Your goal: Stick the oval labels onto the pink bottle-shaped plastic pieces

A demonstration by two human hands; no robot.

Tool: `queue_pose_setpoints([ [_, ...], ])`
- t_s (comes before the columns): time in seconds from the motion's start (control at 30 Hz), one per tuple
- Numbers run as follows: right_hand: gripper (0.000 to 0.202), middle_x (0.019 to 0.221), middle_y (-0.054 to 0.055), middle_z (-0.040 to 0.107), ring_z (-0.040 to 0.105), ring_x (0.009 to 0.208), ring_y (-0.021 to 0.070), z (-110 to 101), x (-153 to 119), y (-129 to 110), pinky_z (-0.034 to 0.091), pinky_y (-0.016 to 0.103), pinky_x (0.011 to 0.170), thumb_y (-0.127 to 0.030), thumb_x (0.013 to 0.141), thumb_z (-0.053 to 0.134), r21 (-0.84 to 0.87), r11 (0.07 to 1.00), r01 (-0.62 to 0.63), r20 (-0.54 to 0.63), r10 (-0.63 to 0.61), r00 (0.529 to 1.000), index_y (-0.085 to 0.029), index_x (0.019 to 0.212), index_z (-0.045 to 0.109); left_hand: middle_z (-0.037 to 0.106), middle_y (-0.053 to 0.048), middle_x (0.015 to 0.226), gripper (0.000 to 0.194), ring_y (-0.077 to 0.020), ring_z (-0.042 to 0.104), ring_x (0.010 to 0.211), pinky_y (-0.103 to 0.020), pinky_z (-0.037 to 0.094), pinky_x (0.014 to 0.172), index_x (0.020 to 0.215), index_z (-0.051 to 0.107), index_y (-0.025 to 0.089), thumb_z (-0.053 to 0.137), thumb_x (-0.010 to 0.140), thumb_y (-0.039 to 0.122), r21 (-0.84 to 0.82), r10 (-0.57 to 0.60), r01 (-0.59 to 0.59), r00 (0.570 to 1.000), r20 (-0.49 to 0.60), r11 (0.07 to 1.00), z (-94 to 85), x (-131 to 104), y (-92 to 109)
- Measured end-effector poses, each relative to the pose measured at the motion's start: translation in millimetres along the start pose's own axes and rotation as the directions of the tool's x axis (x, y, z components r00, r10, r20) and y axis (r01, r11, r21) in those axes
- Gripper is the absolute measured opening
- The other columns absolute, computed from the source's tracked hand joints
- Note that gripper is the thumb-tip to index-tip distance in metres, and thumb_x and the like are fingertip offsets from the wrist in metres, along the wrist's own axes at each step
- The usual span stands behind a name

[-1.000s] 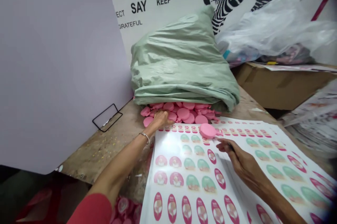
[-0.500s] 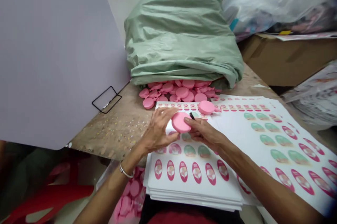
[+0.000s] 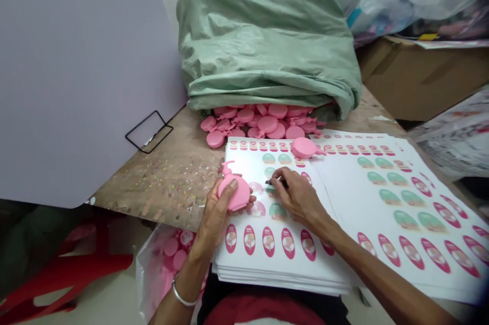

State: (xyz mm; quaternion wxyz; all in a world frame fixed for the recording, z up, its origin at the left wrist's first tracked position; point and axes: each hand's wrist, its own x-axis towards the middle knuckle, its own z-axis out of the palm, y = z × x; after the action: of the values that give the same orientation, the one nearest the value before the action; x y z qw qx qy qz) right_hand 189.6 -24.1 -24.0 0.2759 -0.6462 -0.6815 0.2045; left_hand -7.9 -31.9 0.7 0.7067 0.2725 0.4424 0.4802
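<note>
Left hand: palm up, clasping one disc.
Right hand: bent over stack, pinching one black tool.
Sack: one, beyond stack.

Pink piece, grey-green sack (both plain).

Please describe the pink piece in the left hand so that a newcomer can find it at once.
Find the large green bag on the table. In front of it lie printed sheets, with the left hand at their left edge. The round pink piece is there, the only one held in a hand.
</note>
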Motion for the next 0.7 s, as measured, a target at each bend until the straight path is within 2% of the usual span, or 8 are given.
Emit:
queue_pose_setpoints([
  [0.13, 0.015, 0.078, 0.005, 0.065, 0.052, 0.076, 0.0205, 19, -2, 8, 0.03, 0.033, 0.069, -0.027, 0.094, 0.048, -0.177, 0.973, 0.145, -0.092, -0.163, 0.982, -0.02, 0.086, 0.058, 0.07, -0.016, 0.106, 0.041, -0.0222, 0.071, 0.079, -0.03, 0.06, 0.065, 0.104, 0.061, 0.009, 0.071, 0.079, 0.039, 0.042, -0.045, 0.046, 0.999, -0.025, 0.998, -0.3, 0, -14],
  [0.27, 0.018, 0.076, 0.005, 0.064, 0.049, 0.074, 0.02, 26, -4, 9, 0.028, 0.034, 0.069, -0.027, 0.096, 0.048, -0.315, 0.926, 0.208, -0.124, -0.257, 0.958, -0.018, 0.086, 0.06, 0.063, -0.015, 0.123, 0.041, -0.0169, 0.07, 0.073, -0.03, 0.061, 0.062, 0.112, 0.06, 0.014, 0.069, 0.082, 0.04, 0.123, -0.009, 0.013, 1.0, -0.03, 0.992, -1.0, 3, -22],
  [0.4, 0.017, 0.072, 0.003, 0.061, 0.047, 0.072, 0.0191, 24, -3, 11, 0.028, 0.033, 0.069, -0.026, 0.094, 0.051, -0.29, 0.928, 0.234, -0.113, -0.276, 0.955, -0.017, 0.083, 0.06, 0.057, -0.013, 0.132, 0.041, -0.0136, 0.069, 0.068, -0.025, 0.059, 0.056, 0.116, 0.058, 0.018, 0.067, 0.083, 0.04, 0.181, -0.004, 0.004, 1.0, 0.0, 0.983, -2.8, 7, -21],
  [0.53, 0.014, 0.071, 0.002, 0.06, 0.047, 0.071, 0.0178, 23, -2, 11, 0.028, 0.032, 0.068, -0.024, 0.092, 0.053, -0.201, 0.954, 0.224, -0.105, -0.248, 0.963, -0.018, 0.08, 0.059, 0.058, -0.012, 0.131, 0.039, -0.0114, 0.067, 0.065, -0.025, 0.059, 0.057, 0.115, 0.058, 0.018, 0.067, 0.084, 0.04, 0.18, -0.015, 0.01, 1.0, 0.026, 0.984, -3.7, 10, -20],
  [0.7, 0.015, 0.073, 0.003, 0.061, 0.048, 0.073, 0.019, 23, -2, 11, 0.028, 0.034, 0.069, -0.025, 0.093, 0.052, -0.243, 0.945, 0.221, -0.106, -0.252, 0.962, -0.018, 0.081, 0.059, 0.055, -0.011, 0.134, 0.04, -0.0134, 0.068, 0.069, -0.027, 0.06, 0.058, 0.116, 0.057, 0.02, 0.067, 0.083, 0.04, 0.176, -0.032, 0.027, 0.999, 0.028, 0.984, -4.7, 9, -20],
])
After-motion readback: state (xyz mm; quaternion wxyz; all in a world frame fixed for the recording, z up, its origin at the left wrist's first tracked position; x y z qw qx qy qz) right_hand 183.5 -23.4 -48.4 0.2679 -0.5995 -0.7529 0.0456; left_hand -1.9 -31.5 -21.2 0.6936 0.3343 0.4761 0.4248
